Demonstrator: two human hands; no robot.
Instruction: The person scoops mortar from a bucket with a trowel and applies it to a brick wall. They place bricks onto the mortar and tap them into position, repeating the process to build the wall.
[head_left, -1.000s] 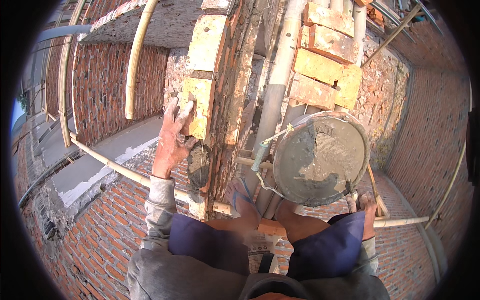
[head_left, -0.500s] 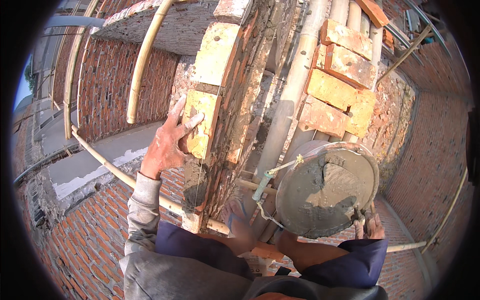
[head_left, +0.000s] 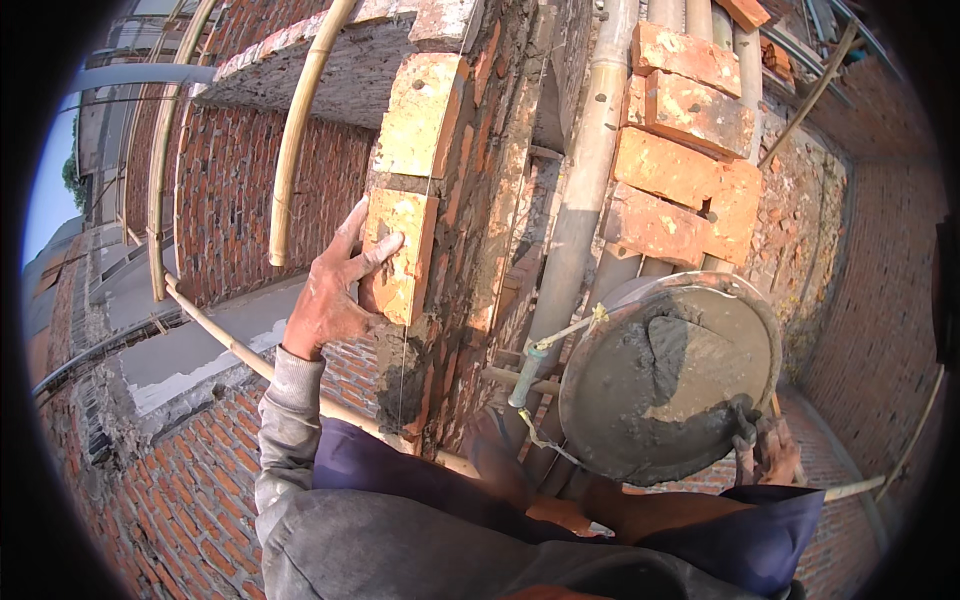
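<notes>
My left hand [head_left: 338, 290] grips a yellowish brick [head_left: 402, 250] on top of the narrow wall. One digit lies across its upper face, while the others reach along its left side. Ahead of it sits another brick [head_left: 420, 112], with a mortar joint between the two. Wet mortar [head_left: 400, 372] covers the wall top on the near side, and a thin string line runs along the edge. At the lower right, my right hand [head_left: 772, 452] is closed at the rim of a round bucket [head_left: 567, 400] of grey mortar [head_left: 640, 420]; what its fingers hold is mostly hidden.
Loose bricks [head_left: 665, 175] are stacked on bamboo poles [head_left: 575, 215] beyond the bucket. A bamboo pole [head_left: 300, 130] hangs at the upper left, and another [head_left: 225, 340] slants below it. Brick walls [head_left: 880, 290] drop away on both sides.
The view has shifted slightly, so the bucket and my right hand appear farther right. My left hand stays on the same brick. My legs have moved closer to the wall.
</notes>
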